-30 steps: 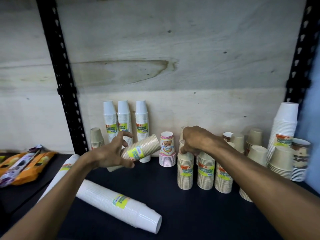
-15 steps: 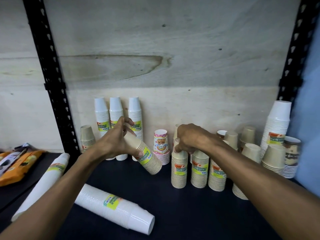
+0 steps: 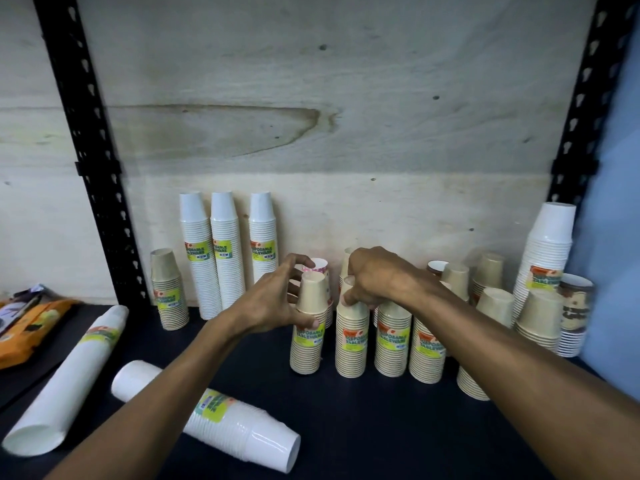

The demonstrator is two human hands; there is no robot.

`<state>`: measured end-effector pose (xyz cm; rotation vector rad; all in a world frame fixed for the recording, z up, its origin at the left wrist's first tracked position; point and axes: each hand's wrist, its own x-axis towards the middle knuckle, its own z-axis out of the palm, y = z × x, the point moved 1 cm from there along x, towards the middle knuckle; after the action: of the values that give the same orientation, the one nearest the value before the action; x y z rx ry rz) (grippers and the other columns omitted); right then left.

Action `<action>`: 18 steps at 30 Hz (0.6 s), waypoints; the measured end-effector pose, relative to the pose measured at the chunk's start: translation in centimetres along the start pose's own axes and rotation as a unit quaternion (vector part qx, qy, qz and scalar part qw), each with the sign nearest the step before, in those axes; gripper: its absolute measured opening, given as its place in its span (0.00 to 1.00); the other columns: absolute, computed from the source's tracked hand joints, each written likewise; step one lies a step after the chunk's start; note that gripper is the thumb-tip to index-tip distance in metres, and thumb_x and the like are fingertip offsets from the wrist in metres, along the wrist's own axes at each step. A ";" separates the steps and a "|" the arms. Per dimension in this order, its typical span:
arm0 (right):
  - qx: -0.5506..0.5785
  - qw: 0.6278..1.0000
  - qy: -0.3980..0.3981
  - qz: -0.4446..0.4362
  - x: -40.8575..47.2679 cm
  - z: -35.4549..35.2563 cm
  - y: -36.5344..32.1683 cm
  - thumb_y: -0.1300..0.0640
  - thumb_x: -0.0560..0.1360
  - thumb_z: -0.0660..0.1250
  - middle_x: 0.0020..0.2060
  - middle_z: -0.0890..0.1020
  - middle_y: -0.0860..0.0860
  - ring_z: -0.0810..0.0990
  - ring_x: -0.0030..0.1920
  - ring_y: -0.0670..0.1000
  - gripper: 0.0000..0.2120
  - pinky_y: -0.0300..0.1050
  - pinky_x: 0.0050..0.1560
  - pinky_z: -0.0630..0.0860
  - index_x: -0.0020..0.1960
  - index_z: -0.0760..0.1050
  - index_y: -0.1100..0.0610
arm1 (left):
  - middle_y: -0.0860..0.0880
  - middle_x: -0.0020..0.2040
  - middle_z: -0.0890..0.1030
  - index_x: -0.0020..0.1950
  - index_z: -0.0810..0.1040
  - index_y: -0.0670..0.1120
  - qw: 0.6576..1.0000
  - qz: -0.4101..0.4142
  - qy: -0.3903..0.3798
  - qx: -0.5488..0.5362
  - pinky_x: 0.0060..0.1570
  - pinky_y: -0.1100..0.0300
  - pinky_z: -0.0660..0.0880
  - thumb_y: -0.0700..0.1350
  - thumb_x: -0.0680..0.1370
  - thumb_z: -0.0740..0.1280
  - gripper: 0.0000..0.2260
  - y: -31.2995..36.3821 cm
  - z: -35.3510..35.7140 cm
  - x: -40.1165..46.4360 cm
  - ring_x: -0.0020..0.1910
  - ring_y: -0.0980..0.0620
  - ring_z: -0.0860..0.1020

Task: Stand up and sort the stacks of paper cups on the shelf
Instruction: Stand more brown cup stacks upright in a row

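My left hand (image 3: 273,301) grips a tan cup stack (image 3: 309,334) that stands upright on the dark shelf (image 3: 363,420), at the left end of a row of tan stacks. My right hand (image 3: 377,277) rests curled on the top of the neighbouring tan stack (image 3: 351,341). Two more tan stacks (image 3: 393,341) follow to the right. Behind them a patterned pink cup stack (image 3: 318,266) is mostly hidden. Three tall white stacks (image 3: 225,251) lean on the back wall. Two long white stacks lie flat: one (image 3: 239,415) at front centre, one (image 3: 69,379) at left.
A short tan stack (image 3: 168,292) stands left of the white ones. Mixed tan, white and brown-print stacks (image 3: 547,271) crowd the right corner. Orange snack packets (image 3: 24,323) lie at far left. Black slotted uprights (image 3: 86,150) frame the bay.
My left hand turned the tan stack from lying sideways in the air to upright and set it down beside the row. My right hand stayed on its stack.
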<state>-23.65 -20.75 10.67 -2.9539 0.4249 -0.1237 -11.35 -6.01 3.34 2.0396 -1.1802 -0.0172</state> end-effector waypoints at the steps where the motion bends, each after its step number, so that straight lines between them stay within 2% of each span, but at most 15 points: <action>1: 0.003 1.000 -0.001 0.000 0.0 0.0 0.0 0.54 0.70 0.76 0.27 0.75 0.50 0.81 0.36 0.54 0.17 0.38 0.29 0.71 0.32 0.69 0.56 | 0.52 0.57 0.76 0.65 0.65 0.56 1.000 0.000 -0.003 -0.004 0.49 0.55 0.81 0.45 0.61 0.84 0.39 -0.2 0.1 -0.1 0.53 0.53 0.79; 4: 0.002 1.000 -0.007 0.000 -0.1 0.0 0.1 0.54 0.70 0.76 0.27 0.76 0.50 0.81 0.36 0.54 0.16 0.38 0.28 0.71 0.32 0.70 0.56 | 0.57 0.58 0.76 0.69 0.62 0.58 0.999 -0.020 -0.034 -0.002 0.49 0.61 0.80 0.46 0.62 0.83 0.43 -1.0 0.5 -0.7 0.53 0.55 0.79; 7: 0.002 1.000 -0.004 -0.004 -0.1 0.0 0.1 0.56 0.70 0.76 0.27 0.76 0.51 0.80 0.34 0.53 0.17 0.38 0.26 0.67 0.31 0.70 0.56 | 0.55 0.58 0.78 0.71 0.61 0.57 0.998 -0.043 -0.033 -0.031 0.50 0.58 0.81 0.45 0.62 0.83 0.45 -1.7 0.8 -1.3 0.53 0.54 0.80; 10: -0.003 1.000 0.002 -0.005 -0.1 -0.2 0.1 0.57 0.70 0.77 0.27 0.75 0.50 0.78 0.34 0.53 0.18 0.39 0.27 0.67 0.30 0.69 0.56 | 0.55 0.58 0.78 0.72 0.60 0.56 0.997 -0.054 -0.026 -0.052 0.49 0.61 0.80 0.43 0.63 0.83 0.46 -1.5 1.3 -1.2 0.52 0.57 0.81; 13: -0.009 1.000 0.003 -0.001 -0.1 -0.3 0.1 0.56 0.69 0.77 0.28 0.75 0.50 0.78 0.36 0.53 0.17 0.39 0.28 0.67 0.30 0.69 0.56 | 0.52 0.63 0.76 0.75 0.58 0.56 0.996 -0.052 -0.031 -0.067 0.53 0.59 0.80 0.43 0.63 0.83 0.48 -1.2 1.9 -0.9 0.54 0.56 0.81; 18: -0.008 1.000 0.007 0.005 -0.2 -0.4 0.7 0.56 0.69 0.77 0.28 0.77 0.51 0.77 0.33 0.51 0.16 0.39 0.26 0.67 0.32 0.70 0.57 | 0.50 0.62 0.77 0.75 0.58 0.58 0.995 -0.046 -0.028 -0.084 0.56 0.51 0.80 0.45 0.62 0.83 0.49 -1.3 2.8 -0.6 0.56 0.53 0.80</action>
<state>-24.04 -21.43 10.97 -2.9685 0.4457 -0.1407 -11.73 -6.94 0.36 1.9535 -1.0792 -0.2134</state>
